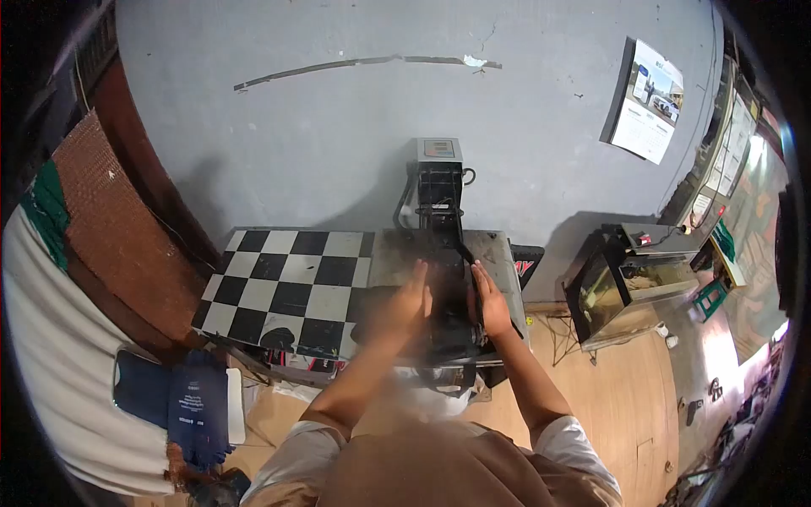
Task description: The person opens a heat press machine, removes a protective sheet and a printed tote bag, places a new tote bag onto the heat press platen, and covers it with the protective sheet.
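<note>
Evidently, a dark machine (pixel 443 226) is flanked by left hand (pixel 412 300) and right hand (pixel 492 302).
Both are held straight-fingered, unclenched; contact cannot be confirmed; balanced handling seems called for.

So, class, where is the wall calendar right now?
In the head view, the wall calendar hangs at upper right on the grey wall, above the glass tank.

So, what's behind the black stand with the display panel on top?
The gray wall shows above and on both sides of the black stand; the patch directly behind it, and anything there, is covered.
</note>
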Demonstrator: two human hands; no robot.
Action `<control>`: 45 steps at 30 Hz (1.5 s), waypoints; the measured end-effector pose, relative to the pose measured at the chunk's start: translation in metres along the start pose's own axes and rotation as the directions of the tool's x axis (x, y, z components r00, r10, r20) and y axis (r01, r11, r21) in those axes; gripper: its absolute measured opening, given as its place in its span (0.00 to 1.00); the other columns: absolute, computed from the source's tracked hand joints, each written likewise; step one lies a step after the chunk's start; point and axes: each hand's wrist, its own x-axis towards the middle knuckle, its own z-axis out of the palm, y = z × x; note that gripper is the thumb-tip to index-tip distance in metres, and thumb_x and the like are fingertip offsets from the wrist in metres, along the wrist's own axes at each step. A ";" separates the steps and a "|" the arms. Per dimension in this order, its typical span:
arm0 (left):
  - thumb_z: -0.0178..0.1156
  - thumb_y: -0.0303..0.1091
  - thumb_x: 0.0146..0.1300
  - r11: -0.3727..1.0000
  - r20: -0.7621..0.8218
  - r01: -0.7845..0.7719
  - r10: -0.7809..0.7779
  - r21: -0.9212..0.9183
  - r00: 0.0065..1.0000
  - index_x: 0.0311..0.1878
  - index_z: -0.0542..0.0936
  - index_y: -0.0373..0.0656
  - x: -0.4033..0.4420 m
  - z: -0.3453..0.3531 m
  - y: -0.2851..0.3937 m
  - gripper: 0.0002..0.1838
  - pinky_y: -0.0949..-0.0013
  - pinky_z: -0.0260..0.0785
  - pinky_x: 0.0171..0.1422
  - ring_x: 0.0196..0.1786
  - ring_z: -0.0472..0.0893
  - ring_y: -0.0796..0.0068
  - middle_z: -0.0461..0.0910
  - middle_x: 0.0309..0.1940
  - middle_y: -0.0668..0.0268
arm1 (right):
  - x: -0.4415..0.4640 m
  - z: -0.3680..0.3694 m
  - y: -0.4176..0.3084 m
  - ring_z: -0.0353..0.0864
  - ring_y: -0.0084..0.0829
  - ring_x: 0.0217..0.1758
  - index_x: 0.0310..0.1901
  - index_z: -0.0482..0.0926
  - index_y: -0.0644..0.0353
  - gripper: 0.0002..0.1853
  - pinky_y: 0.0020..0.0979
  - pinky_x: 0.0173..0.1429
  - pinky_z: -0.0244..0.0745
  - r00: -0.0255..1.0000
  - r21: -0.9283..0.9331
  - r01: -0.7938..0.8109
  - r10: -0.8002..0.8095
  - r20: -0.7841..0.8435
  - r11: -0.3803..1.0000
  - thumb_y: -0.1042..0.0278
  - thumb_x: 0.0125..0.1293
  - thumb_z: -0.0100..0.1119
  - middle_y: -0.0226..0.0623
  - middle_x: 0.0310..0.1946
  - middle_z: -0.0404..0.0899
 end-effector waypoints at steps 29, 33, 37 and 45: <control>0.59 0.31 0.63 0.698 0.124 0.288 -0.277 -0.656 0.953 0.67 0.70 0.44 0.057 -0.012 -0.010 0.27 0.59 0.77 0.39 0.35 0.83 0.43 0.82 0.48 0.51 | 0.073 -0.067 -0.048 0.80 0.30 0.43 0.61 0.74 0.62 0.23 0.34 0.46 0.74 0.761 0.456 -0.648 0.541 0.357 0.610 0.56 0.71 0.55 0.35 0.41 0.82; 0.60 0.27 0.59 0.898 -0.366 -0.256 0.117 -0.358 0.923 0.56 0.78 0.43 0.076 -0.079 0.056 0.20 0.57 0.76 0.43 0.34 0.82 0.45 0.81 0.32 0.54 | 0.110 -0.084 -0.058 0.79 0.35 0.33 0.57 0.75 0.65 0.18 0.38 0.39 0.73 0.996 0.325 -0.021 0.049 -0.079 0.945 0.74 0.67 0.51 0.46 0.33 0.79; 0.57 0.25 0.58 0.990 -0.386 0.011 -0.064 -0.138 0.920 0.53 0.81 0.41 0.097 -0.112 0.092 0.18 0.52 0.75 0.49 0.43 0.83 0.43 0.82 0.31 0.49 | 0.144 -0.093 -0.075 0.83 0.47 0.37 0.54 0.75 0.65 0.16 0.41 0.42 0.76 0.975 0.337 -0.165 0.204 -0.085 0.927 0.75 0.65 0.52 0.51 0.34 0.81; 0.50 0.37 0.70 0.999 -0.412 -0.044 0.038 -0.006 0.910 0.41 0.78 0.31 0.161 -0.142 0.112 0.16 0.43 0.72 0.51 0.45 0.80 0.37 0.80 0.40 0.39 | 0.214 -0.112 -0.077 0.80 0.60 0.42 0.42 0.76 0.70 0.13 0.52 0.46 0.75 0.936 0.039 -0.335 0.337 -0.099 0.941 0.66 0.68 0.52 0.59 0.37 0.81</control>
